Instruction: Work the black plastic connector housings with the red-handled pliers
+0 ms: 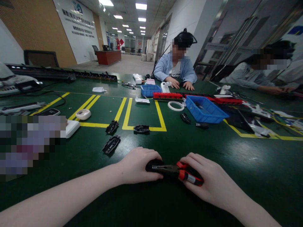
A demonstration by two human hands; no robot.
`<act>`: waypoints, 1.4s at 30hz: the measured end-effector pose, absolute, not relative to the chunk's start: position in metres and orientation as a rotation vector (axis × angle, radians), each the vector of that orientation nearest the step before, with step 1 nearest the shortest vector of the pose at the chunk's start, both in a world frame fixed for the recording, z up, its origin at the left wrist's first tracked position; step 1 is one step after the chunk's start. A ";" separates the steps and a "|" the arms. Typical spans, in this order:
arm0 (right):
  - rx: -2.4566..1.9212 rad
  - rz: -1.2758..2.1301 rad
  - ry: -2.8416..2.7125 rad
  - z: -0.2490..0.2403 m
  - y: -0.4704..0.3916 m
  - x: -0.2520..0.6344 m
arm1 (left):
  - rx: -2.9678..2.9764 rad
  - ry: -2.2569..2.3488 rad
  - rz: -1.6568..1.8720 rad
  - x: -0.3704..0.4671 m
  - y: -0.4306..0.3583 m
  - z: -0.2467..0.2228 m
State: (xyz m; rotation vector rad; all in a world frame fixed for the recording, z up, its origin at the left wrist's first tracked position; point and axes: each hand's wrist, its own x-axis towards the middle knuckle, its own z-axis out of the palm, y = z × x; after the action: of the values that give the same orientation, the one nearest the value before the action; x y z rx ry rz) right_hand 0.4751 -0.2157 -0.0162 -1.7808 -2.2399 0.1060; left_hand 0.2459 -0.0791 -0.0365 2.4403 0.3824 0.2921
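My right hand point(208, 179) is wrapped round the red-and-black handles of a pair of needle-nose pliers point(187, 176). The jaws point left and lie against a dark plastic part point(153, 164), which my left hand point(143, 164) grips between thumb and fingers. My left fingers cover much of that part, and whether the jaws bite on it I cannot tell. Beyond my left hand lie several black plastic housings, among them one housing point(111, 145) nearest my wrist, another point(112, 126) behind it and a third point(141, 129) on the yellow tape.
A blue bin point(204, 110) with dark pieces inside stands right of centre, with a white ring point(175, 106) beside it. Farther back are a smaller blue bin point(151, 90) and a long red strip point(168, 96). Across the green table point(132, 208) sits a person point(176, 67), hands on the tabletop.
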 end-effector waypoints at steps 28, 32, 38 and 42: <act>-1.742 -0.048 -2.346 -0.008 -0.213 0.480 | 2.472 0.392 0.272 0.246 -0.079 -0.037; -1.723 -0.089 -2.347 -0.007 -0.213 0.482 | 2.487 0.396 0.270 0.246 -0.079 -0.037; -1.709 -0.097 -2.335 -0.008 -0.214 0.483 | 2.478 0.382 0.278 0.246 -0.080 -0.038; -1.714 -0.068 -2.334 -0.007 -0.214 0.482 | 2.474 0.374 0.276 0.246 -0.080 -0.037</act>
State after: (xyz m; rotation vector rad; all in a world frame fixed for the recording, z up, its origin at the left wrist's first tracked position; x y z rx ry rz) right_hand 0.4817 -0.2143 -0.0069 -1.7143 -2.3344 -0.0681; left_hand 0.2458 -0.0795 -0.0373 2.4736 0.3741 0.2758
